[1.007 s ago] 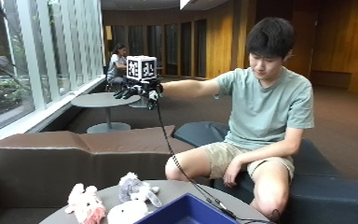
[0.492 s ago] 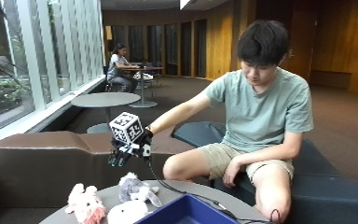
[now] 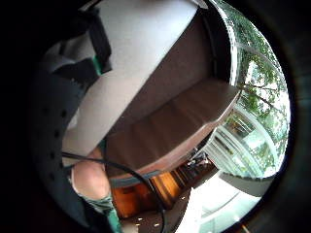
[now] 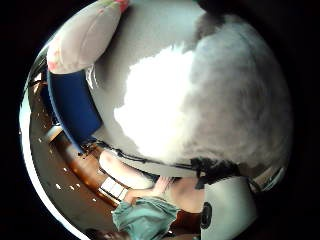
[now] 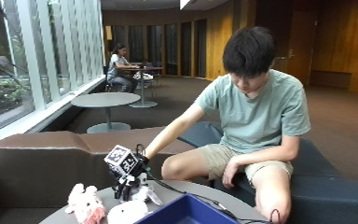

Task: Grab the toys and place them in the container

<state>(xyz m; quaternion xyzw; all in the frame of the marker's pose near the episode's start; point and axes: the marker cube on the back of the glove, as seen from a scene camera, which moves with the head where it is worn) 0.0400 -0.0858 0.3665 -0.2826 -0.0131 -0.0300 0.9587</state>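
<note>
Three soft toys on round table: gloved right hand over grey-white toy; finger closure not discernible. Next, probably: grasp, carry to blue container.

So the bench is a round grey one, right at the near edge of the outside view. Behind it runs a long brown leather sofa back, with a dark blue seat beside it. Past the sofa, further from the bench, sits a second round table on a pedestal. Tall windows line the wall on that side, greenery outside. Wood panelling covers the far wall behind the seat, well away from the bench.
</note>
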